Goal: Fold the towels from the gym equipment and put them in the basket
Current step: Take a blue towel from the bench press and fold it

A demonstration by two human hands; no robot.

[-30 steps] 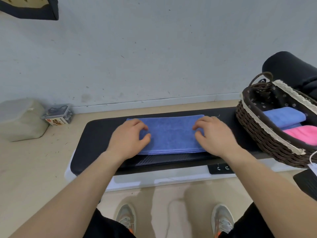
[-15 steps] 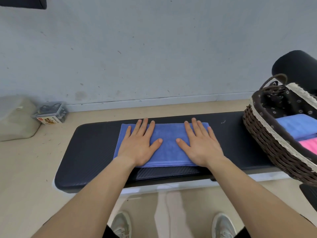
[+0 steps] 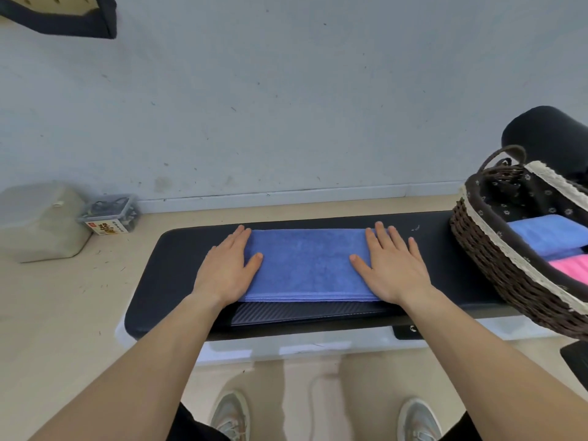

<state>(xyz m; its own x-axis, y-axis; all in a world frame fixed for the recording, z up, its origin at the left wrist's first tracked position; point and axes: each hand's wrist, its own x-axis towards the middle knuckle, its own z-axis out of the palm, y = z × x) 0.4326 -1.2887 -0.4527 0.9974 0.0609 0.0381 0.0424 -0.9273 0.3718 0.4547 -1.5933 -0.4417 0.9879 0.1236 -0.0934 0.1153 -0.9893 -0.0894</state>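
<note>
While both palms lie flat on it, the folded blue terry towel [image 3: 305, 265] sits as a long rectangle on the black padded gym bench [image 3: 178, 265], its layered edge toward the person and its far edge near the back of the pad. The left hand [image 3: 227, 268] covers the towel's left end. Its fingers are straight and held close together, the thumb is splayed inward onto the cloth, and the outer side of the hand hangs over onto bare padding. The right hand [image 3: 393, 268] presses the right end the same way, though its fingers are a little fanned, with the little finger resting on the bench beyond the towel's edge. Neither hand pinches or curls round anything.

At the bench's right end stands a dark brown wicker basket with a cream lace trim and dotted dark lining [image 3: 496, 265] (partly cut off by the frame). Inside it a folded light-blue towel [image 3: 547, 233] lies at the far side and a folded pink towel [image 3: 572, 268] just beside it, nearer the person. A black cylindrical roller pad [image 3: 547, 135] rises behind the basket.

On the beige floor to the left, against the pale wall, are a cloudy translucent plastic tub [image 3: 38, 221] and, touching it, a small clear lidded box with a red-and-yellow label [image 3: 109, 214]. Two grey sneakers [image 3: 230, 415] show below the bench.
</note>
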